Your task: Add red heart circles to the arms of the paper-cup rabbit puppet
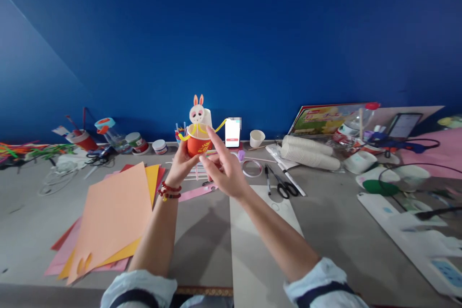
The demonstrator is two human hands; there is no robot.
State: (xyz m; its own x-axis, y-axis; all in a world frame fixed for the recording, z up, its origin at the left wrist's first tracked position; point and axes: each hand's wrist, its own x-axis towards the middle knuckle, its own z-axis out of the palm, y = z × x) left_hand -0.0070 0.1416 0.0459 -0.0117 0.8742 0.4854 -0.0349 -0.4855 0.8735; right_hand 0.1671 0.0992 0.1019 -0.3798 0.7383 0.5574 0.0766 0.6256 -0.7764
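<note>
My left hand [182, 160] is wrapped round a red paper cup [197, 147] with yellow markings, held up above the table. On the cup sits a white paper rabbit [197, 113] with pink ears, a white paper cup [207, 118] behind its head. Yellow strips stick out like arms on both sides. Close to the cup's right side is my right hand [225, 168], its index finger stretched up and its thumb apart. It grips nothing that I can see; whether a fingertip touches the cup I cannot tell. Part of a straw-like pink stick shows under the cup.
Coloured paper sheets [115, 202] lie left. A white sheet [252, 240], black scissors [285, 187], a pen [267, 180] and tape [252, 168] lie right of centre. Behind stand a phone [232, 134] and a white cup [257, 138]. Stacked cups [310, 154] and a power strip [404, 236] are right.
</note>
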